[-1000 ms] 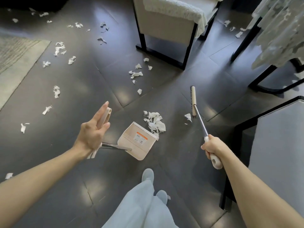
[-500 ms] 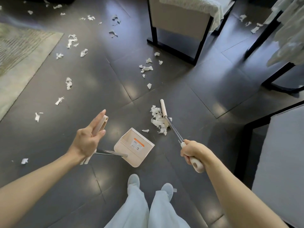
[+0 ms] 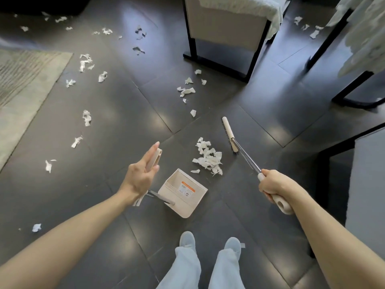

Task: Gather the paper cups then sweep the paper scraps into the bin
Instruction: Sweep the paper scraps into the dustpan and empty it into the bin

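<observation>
Everywhere paper scraps point(image 3: 208, 158) dot dark glossy floor tiles point(image 3: 125, 113) near a rug point(image 3: 20, 84)

Dustpan point(image 3: 183, 192) label point(image 3: 187, 189): txt too small to read. Dustpan handle point(image 3: 155, 158) mostly behind left hand point(image 3: 139, 178). R of dustpan, right hand point(image 3: 275, 184) covers mid of broom grip point(image 3: 283, 205). Chair point(image 3: 225, 24) beyond dustpan cut by top edge. Rug point(image 3: 25, 84) far L of it cut by L edge. Scraps point(image 3: 60, 19) far beyond-L: blurry.
</observation>
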`<state>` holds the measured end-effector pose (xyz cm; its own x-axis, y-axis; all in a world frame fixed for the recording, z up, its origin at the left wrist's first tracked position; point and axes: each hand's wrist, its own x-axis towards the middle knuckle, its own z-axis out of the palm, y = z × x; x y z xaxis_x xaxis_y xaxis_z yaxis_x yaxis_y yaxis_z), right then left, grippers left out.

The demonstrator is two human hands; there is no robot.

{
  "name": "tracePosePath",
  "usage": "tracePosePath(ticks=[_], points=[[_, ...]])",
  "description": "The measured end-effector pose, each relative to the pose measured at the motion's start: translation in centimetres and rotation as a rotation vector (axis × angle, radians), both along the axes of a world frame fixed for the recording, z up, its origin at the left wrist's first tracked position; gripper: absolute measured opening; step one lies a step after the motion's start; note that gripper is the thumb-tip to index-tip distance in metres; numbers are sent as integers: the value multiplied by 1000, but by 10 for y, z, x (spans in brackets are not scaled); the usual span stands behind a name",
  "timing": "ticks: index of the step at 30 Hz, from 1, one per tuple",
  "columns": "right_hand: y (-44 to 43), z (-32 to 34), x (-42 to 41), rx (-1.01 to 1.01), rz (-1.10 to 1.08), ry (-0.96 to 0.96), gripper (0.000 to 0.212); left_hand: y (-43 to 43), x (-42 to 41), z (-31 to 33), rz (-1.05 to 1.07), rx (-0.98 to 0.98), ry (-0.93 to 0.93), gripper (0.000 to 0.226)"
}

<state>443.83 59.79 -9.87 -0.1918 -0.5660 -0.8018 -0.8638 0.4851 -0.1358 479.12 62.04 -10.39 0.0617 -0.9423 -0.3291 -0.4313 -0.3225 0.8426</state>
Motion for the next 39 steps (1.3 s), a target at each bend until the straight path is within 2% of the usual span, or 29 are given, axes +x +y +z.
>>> tracePosePath(ticks=[3, 5, 8, 12, 16, 20, 23, 29, 31, 33, 35, 39], points=[[-19, -11, 24, 6, 157, 99, 33, -14, -4, -5, -12, -30, 5, 74], [-27, -19, 40, 5, 243, 127, 34, -21, -8, -11, 1, -51, -5, 75], [-27, -28, 58, 37, 299, 110, 51, -38, -16, -15, 4, -73, -78, 70], [1, -23, 71, 129, 346, 15, 69, -65, -23, -14, 4, -84, -58, 67], [26, 5, 58, 291, 276, -107, 89, -76, -32, -13, -13, -78, -83, 67], [31, 43, 27, 269, 19, -248, 77, -72, -24, -13, -7, -70, -85, 68], [35, 62, 21, 212, -17, -259, 76, -62, -18, -10, -28, -45, 0, 69], [51, 60, 16, 100, -161, -245, 77, -32, -12, -4, -118, -35, 37, 67], [58, 52, 12, 79, -126, -170, 79, -23, -11, -2, -142, -21, 60, 66], [68, 45, 13, 66, -1, -30, 79, -17, -12, -1, -148, -29, 61, 66], [79, 34, 23, 46, 121, 78, 71, -12, -15, -2, -143, -45, 49, 66], [100, 12, 61, 134, 125, 19, 59, -15, -25, -3, -137, -52, 67, 66]])
